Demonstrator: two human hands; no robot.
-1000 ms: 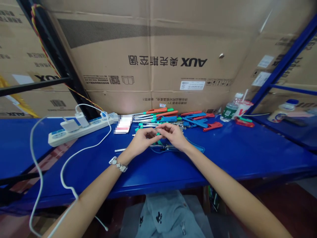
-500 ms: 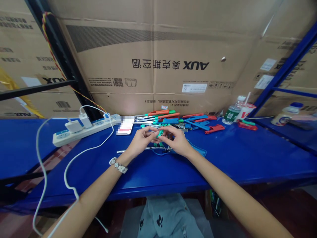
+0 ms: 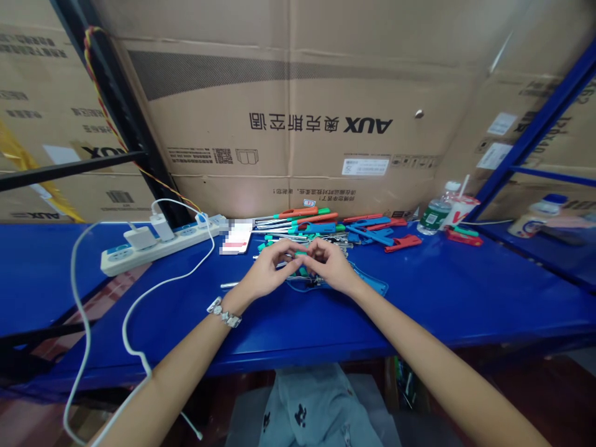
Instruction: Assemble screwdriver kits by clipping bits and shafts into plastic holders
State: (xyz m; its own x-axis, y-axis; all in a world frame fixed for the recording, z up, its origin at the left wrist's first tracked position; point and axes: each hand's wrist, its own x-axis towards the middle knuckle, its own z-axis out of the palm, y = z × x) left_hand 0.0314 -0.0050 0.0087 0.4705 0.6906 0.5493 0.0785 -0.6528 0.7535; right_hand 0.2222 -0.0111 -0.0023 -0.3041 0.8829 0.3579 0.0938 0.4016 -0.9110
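Observation:
Over the middle of the blue table, my left hand [image 3: 267, 270] and my right hand [image 3: 337, 268] meet fingertip to fingertip. Both are closed on a small green plastic part [image 3: 302, 253], mostly covered by the fingers. Under my right hand lies an opened blue lighter casing [image 3: 373, 283], partly hidden by the wrist. A thin metal tube [image 3: 229, 285] sticks out to the left beneath my left hand. Just behind the hands are more metal tubes and green parts [image 3: 274, 238], loosely heaped.
Long-necked lighters [image 3: 298, 213] with orange and blue handles lie at the back, beside red and blue casings [image 3: 403, 243]. A white power strip [image 3: 161, 247] with cables is on the left. A bottle [image 3: 433, 216] and a cup [image 3: 460, 210] stand right. Cardboard boxes [image 3: 321, 81] rise behind.
The fingertips have closed in further around the green part, so less of it shows. Both hands have otherwise stayed in nearly the same place.

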